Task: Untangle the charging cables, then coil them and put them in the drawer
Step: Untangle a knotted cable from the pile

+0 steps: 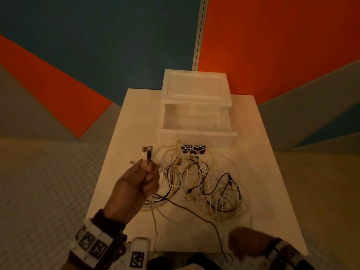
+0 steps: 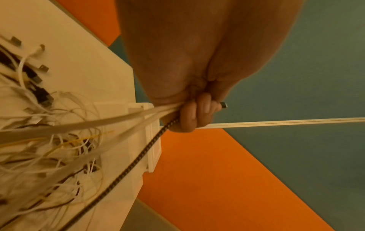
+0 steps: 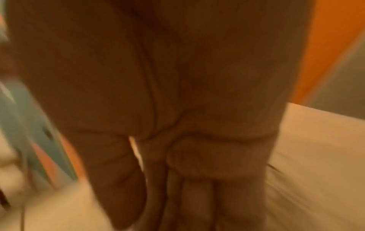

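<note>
Closest to the camera, the person's right hand (image 1: 249, 243) sits low at the near edge of the white square table (image 1: 272, 191), right where a thin dark braided cable (image 1: 194, 213) trails off the front. In the head view it's blurry, and the right wrist view is smeared too: fingers (image 3: 199, 201) look bent in toward the palm, but whether they actually have the cord can't be told.

A bit further in, the left hand (image 1: 136, 186) is lifted above the table with its fingers (image 2: 187, 115) clenched around a bunch of cable ends, a couple of white flat cords (image 2: 98, 123) plus the black-and-yellow braided one (image 2: 138, 159), with metal USB plugs (image 1: 147, 151) poking out the top of the fist. Those cords run taut from the fist back down to the pile.

The pile itself, a messy tangle of white, yellow and black charging cables (image 1: 196, 180), is spread over the middle of the table, not sorted at all. A small black labelled thing (image 1: 193, 149) lies at the far edge of the tangle, touching the drawer front.

Behind that, a white translucent plastic drawer unit (image 1: 195, 86) stands at the back of the table, its drawer (image 1: 196, 123) pulled open toward the person. Past it is an orange and teal panelled wall (image 1: 272, 36).
</note>
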The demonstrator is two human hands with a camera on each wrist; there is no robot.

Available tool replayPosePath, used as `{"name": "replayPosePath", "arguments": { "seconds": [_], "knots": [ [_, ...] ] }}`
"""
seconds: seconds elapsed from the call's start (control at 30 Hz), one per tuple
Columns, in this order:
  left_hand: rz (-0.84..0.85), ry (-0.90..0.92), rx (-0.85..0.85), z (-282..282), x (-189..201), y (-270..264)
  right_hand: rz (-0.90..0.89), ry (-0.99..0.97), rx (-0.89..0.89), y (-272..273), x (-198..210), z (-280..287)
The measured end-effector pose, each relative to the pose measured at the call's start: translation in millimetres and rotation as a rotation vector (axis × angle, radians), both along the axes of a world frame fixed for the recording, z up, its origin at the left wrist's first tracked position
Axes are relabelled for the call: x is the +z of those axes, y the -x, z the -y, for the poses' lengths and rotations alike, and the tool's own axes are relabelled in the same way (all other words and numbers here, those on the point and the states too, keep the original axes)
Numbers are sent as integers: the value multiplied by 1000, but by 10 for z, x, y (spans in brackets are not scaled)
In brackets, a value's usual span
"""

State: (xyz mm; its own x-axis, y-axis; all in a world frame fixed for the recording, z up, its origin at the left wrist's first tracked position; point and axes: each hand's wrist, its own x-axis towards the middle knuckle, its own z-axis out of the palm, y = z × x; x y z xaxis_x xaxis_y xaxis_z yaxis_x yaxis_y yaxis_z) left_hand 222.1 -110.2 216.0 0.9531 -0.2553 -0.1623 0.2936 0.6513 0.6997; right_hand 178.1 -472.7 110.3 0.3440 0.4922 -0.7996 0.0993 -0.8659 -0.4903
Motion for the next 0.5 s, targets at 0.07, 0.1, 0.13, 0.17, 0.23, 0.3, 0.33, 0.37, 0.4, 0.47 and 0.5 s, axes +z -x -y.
{"name": "replayPosePath", "arguments": {
  "seconds": [0.07,0.1,0.13,0.17,0.23,0.3,0.33,0.37,0.4,0.47,0.5],
  "knots": [
    [-5,11,-13,74,-45,-24,182,-142,-122,-297,241,-592],
    [-8,10,-17,109,-63,-42,230,-257,-165,-402,387,-830],
    [-10,-1,-17,144,-84,-58,247,-366,-199,-499,463,-1062],
    [-9,-22,-12,182,-98,-70,255,-487,-253,-572,566,-1296],
    [-6,-47,18,230,-118,-96,241,-672,-318,-625,725,-1703],
    [-20,-45,57,197,-128,-128,22,-792,-376,-621,649,-2017],
    [-21,-46,77,143,-126,-148,-114,-787,-397,-594,554,-2094],
    [-7,-46,99,69,-112,-166,-212,-766,-398,-549,445,-2136],
    [9,-44,123,-25,-90,-185,-257,-693,-377,-492,337,-2130],
    [33,-50,171,-239,-36,-200,-301,-486,-294,-361,2,-1997],
    [35,-54,195,-345,-25,-188,-277,-411,-244,-310,-147,-1896]
  ]
}}
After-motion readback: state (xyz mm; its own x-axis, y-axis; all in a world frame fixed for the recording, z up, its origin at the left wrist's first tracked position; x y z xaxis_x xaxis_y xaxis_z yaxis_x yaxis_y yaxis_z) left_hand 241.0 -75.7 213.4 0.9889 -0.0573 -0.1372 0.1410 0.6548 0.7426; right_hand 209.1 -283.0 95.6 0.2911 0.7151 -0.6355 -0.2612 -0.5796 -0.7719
